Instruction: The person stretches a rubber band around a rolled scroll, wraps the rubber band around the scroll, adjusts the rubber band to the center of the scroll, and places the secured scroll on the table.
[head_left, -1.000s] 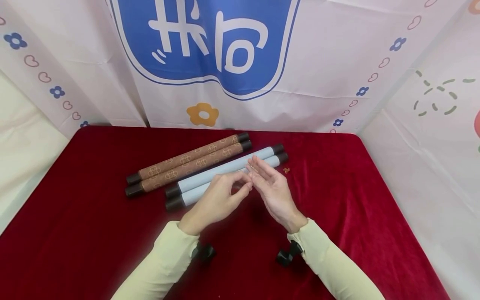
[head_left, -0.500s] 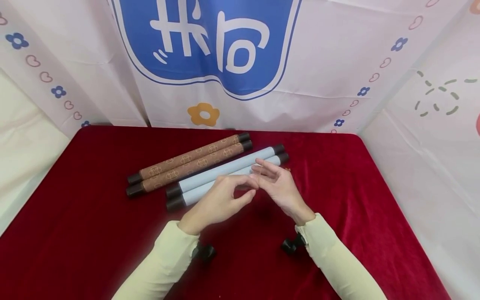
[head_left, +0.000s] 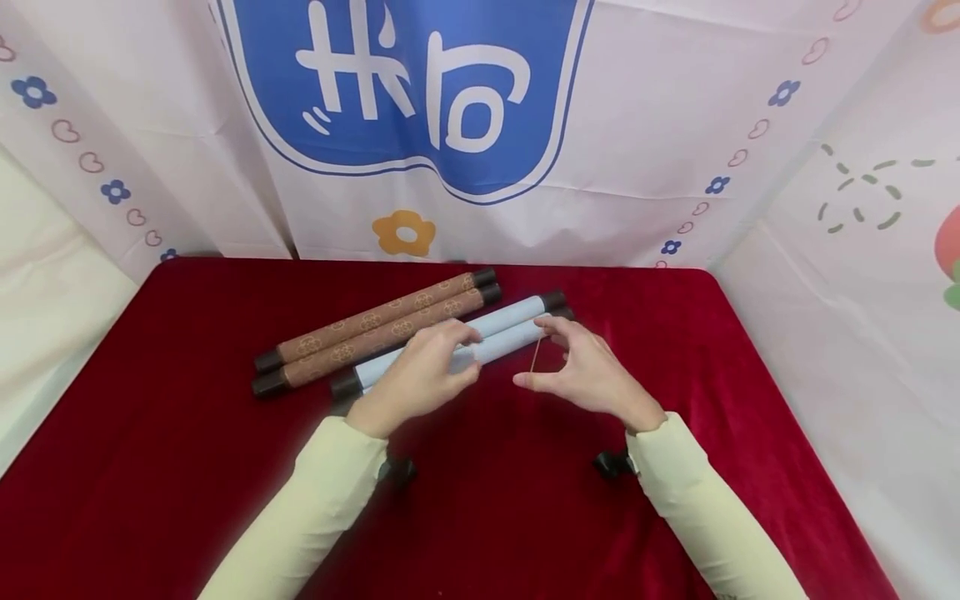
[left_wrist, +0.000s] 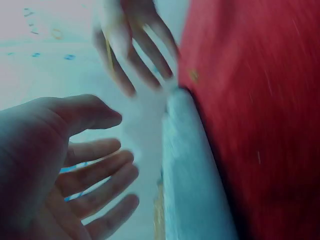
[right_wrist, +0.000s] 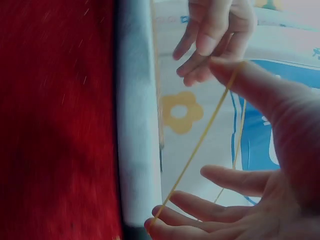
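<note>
My right hand [head_left: 596, 375] is raised over the red cloth, just right of the front light-blue scroll roll [head_left: 504, 345]. A thin yellow rubber band [right_wrist: 200, 140] loops round its thumb and fingers, which are spread and stretch the band into two long strands. Opposite it, my left hand [head_left: 420, 375] holds nothing; its fingers are loosely bent and thumb apart, and it covers part of the blue pair in the head view. Behind the front roll lies a second light-blue roll [head_left: 512, 316], dark-capped too.
Two brown patterned rolls [head_left: 382, 321] with dark ends lie side by side behind the blue pair. A small yellow-brown thing [left_wrist: 194, 75] sits on the red cloth [head_left: 510, 500] near the blue rolls' end. A white printed curtain [head_left: 615, 150] stands behind the table.
My hands, which met at the fingertips, have drawn apart, the right one moving right. Its fingers have spread, and the rubber band now shows stretched between its thumb and fingers.
</note>
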